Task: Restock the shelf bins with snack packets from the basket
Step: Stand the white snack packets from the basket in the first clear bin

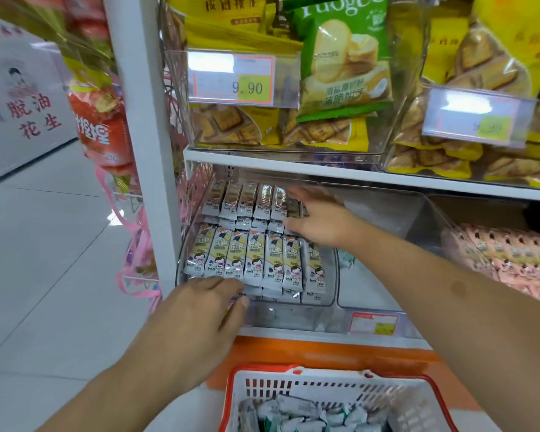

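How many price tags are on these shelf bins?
3: one reading 9.90 on the upper left bin, a blurred one on the upper right bin, a small one below the lower bins. Others may be hidden.

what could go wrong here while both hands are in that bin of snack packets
1. The right hand reaches over the back row of packets; drawing it out could knock those upright packets over.
2. The left hand rests at the bin's front edge, against the front row, and could push it out of line.
3. The basket sits directly below, so an elbow could bump it.

Clear plastic bin (331, 275), glossy packets (253, 257)
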`<state>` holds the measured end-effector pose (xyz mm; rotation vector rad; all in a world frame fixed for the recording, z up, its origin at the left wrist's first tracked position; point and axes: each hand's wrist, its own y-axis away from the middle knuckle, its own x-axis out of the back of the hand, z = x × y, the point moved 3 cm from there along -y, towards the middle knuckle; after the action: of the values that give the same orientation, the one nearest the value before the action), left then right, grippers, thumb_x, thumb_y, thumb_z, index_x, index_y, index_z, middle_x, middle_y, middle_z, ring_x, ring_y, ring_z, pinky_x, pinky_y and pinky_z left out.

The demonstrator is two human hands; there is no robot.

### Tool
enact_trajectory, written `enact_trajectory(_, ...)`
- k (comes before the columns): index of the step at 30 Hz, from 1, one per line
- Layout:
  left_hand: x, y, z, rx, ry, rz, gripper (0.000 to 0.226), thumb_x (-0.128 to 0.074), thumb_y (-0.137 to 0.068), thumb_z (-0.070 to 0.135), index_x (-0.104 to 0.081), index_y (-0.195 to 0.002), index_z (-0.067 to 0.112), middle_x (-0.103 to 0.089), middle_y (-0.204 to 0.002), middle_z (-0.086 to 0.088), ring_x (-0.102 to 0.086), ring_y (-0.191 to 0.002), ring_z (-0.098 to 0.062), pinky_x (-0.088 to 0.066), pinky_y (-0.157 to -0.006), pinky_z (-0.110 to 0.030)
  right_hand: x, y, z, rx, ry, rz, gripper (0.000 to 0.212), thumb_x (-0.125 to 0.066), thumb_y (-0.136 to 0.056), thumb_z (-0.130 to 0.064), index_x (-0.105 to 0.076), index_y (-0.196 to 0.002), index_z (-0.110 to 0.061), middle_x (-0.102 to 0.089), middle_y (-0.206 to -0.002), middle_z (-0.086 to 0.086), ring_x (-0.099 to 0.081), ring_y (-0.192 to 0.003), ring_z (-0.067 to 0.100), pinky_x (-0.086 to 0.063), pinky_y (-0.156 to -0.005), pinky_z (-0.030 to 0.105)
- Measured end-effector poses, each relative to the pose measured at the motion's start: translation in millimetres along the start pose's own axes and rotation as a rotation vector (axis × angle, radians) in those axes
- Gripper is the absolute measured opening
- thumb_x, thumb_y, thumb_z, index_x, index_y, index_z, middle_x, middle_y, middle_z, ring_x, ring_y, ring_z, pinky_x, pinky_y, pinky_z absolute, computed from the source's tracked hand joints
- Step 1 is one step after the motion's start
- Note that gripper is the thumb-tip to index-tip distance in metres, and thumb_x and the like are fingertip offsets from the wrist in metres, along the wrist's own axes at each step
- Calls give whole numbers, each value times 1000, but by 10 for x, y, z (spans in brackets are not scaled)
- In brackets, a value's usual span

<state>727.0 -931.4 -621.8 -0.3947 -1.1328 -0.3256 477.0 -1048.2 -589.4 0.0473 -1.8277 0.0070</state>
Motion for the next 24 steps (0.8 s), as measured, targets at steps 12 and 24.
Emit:
enact_trajectory(12, -335, 310, 316, -181, 74, -146, 23, -45, -105, 40, -65, -112, 31, -67, -109, 11, -60, -101, -13, -50, -87, -34, -544, 1907, -26, 305, -177, 182, 30, -66, -97, -25, -58, -125, -19, -54, -127, -3, -45, -126, 17, -38, -107, 33)
enact_trajectory(24, -1638, 874, -208, 10, -107, -791, 45, -35, -106, 53, -68, -116, 23, -67, -112, 0, -62, -102, -18, -51, -96, -41, -2714, 2535, 484, 73, 22, -610, 42, -49, -106, -20, -43, -146, -10, -43, -146, 12, -40, -136, 34, -44, -108, 47)
